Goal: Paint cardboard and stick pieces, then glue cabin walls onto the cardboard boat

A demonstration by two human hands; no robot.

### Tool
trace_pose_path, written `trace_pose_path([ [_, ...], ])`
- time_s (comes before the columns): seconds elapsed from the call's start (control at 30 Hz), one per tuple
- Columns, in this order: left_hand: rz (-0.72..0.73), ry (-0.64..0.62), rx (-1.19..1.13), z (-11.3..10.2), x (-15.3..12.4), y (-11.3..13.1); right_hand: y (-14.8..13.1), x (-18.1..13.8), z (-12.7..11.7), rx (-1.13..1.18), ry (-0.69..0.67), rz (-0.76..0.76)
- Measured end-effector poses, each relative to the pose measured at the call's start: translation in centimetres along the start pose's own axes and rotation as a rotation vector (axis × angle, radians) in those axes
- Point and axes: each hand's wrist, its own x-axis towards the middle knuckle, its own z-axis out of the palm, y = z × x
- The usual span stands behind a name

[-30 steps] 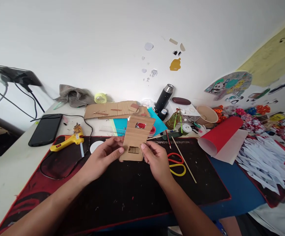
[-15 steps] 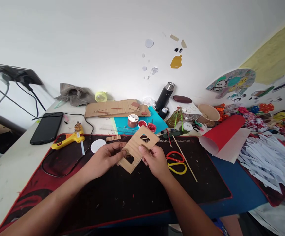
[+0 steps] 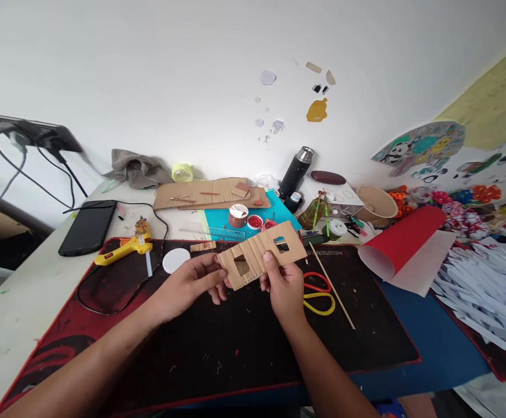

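Note:
Both hands hold a brown corrugated cardboard piece (image 3: 259, 255) with two square cut-out holes, just above the black desk mat (image 3: 218, 342). My left hand (image 3: 189, 281) pinches its left end. At its lower middle edge my right hand (image 3: 284, 285) grips it, thumb on the front. The piece lies tilted, its right end higher. Red and yellow scissors (image 3: 318, 293) rest on the mat right beside my right hand, with a thin wooden stick (image 3: 331, 284) past them.
A yellow glue gun (image 3: 124, 248), a white disc (image 3: 176, 260) and a black phone (image 3: 88, 227) lie to the left. Paint pots (image 3: 244, 217), cardboard sheets (image 3: 209, 193), a black flask (image 3: 295, 171), a paper cup (image 3: 374, 203), rolled red paper (image 3: 401, 241) and white paper strips (image 3: 483, 284) crowd the back and right.
The cardboard piece has been turned from standing upright to lying nearly sideways, clockwise, while both hands kept their hold. The view has shifted slightly.

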Motion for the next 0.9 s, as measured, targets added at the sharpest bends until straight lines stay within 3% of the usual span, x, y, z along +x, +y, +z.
trace_pose_path([
  [0.23, -0.036, 0.09, 0.001, -0.4, 0.1, -0.6, 0.8, -0.3, 0.2, -0.021, -0.018, 0.016],
  [0.43, 0.021, 0.184, 0.082, -0.9, 0.4, -1.2, 1.1, -0.8, 0.1, -0.056, -0.121, -0.022],
  [0.6, 0.035, 0.183, 0.135, -1.0, 0.5, -0.9, 1.6, -0.8, 0.1, -0.088, -0.222, -0.053],
  [0.9, 0.035, 0.217, 0.088, -1.0, 0.6, -1.2, 2.0, -1.1, 0.0, -0.181, -0.182, -0.082],
])
